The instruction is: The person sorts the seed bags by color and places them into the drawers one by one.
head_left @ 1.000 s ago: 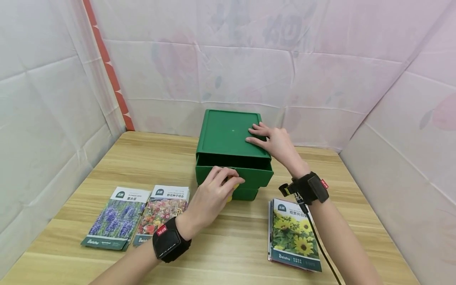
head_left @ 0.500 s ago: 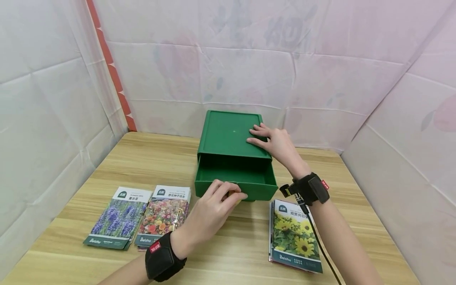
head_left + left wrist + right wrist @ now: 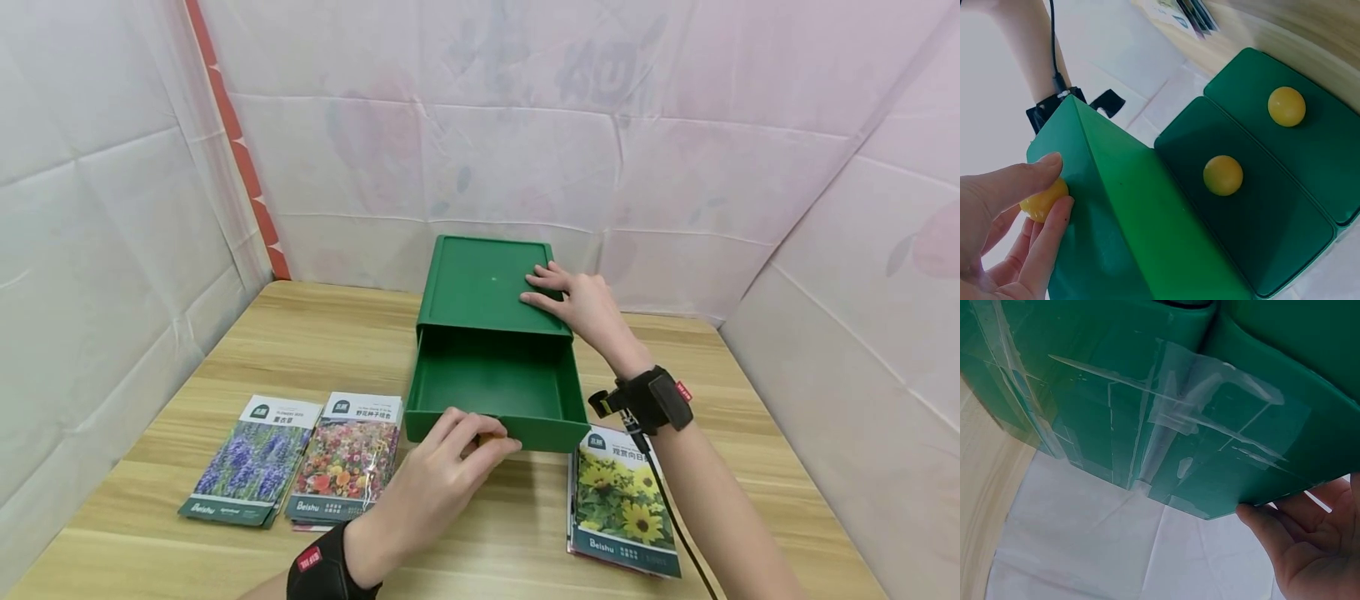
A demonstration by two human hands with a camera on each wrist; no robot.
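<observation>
1. The left hand (image 3: 442, 479), low in the middle of the head view, pinches the yellow knob (image 3: 1043, 199) on the front of the top drawer (image 3: 491, 392); the left wrist view shows thumb and forefinger closed on it, so this grip is grasping the knob.
2. The drawer stands pulled well out of the green drawer box (image 3: 487, 287), which sits at the centre of the frame on the wooden bench (image 3: 315, 333). Its inside shows bare green.
3. The right hand (image 3: 581, 302) lies flat on the box's top near its right edge, fingers straight and pressing, holding nothing (a released grip used as a brace).
4. In the left wrist view, 2 more yellow knobs (image 3: 1223, 175) show at the right of the frame on lower drawer fronts, both untouched.
5. 3 stacks of seed packets lie on the bench: lavender packets (image 3: 251, 458) at lower left, mixed-flower packets (image 3: 347, 454) just beside them, and sunflower packets (image 3: 622, 500) at lower right, just in front of the drawer's right corner.
6. To do this pull well, I judge the draw should run straight toward the person, level and slow, with the right palm bearing down so the light box does not slide or tip.
7. The drawer front is near the sunflower packets, so it may ride onto them.
</observation>
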